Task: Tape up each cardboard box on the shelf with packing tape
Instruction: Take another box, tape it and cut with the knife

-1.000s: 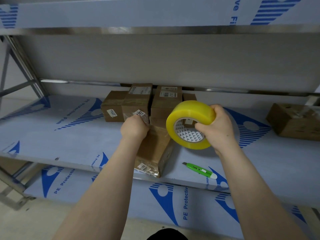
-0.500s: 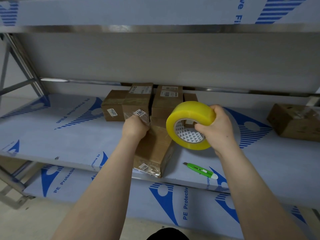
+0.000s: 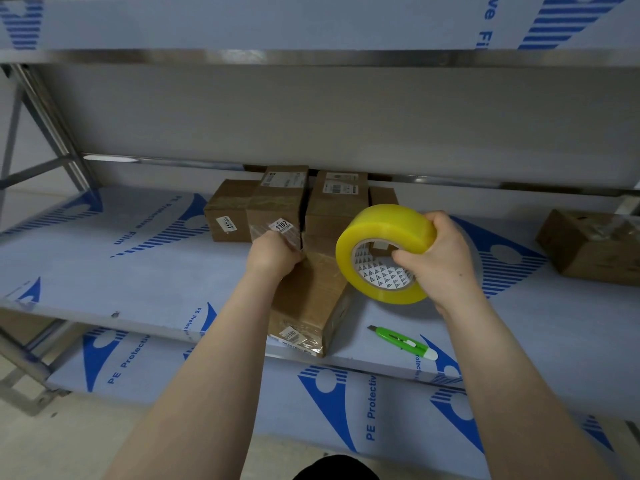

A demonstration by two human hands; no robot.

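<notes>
Right hand [image 3: 441, 261] grips tape [image 3: 388, 225] on edge above shelf [image 3: 138, 271]: thumb in core, fingers curled over rim. Left hand [image 3: 273, 254] curled onto far end of box [image 3: 308, 303]; fingertips hidden. Box lies at shelf front edge, below-left of tape. Cutter [image 3: 401, 342] just right of box. Back boxes [image 3: 277, 202] behind; right box [image 3: 588, 247] well apart.

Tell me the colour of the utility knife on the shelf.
The utility knife is bright green with a white end, clearest in the head view.

Green cutter [image 3: 403, 342], perhaps a utility knife
</notes>
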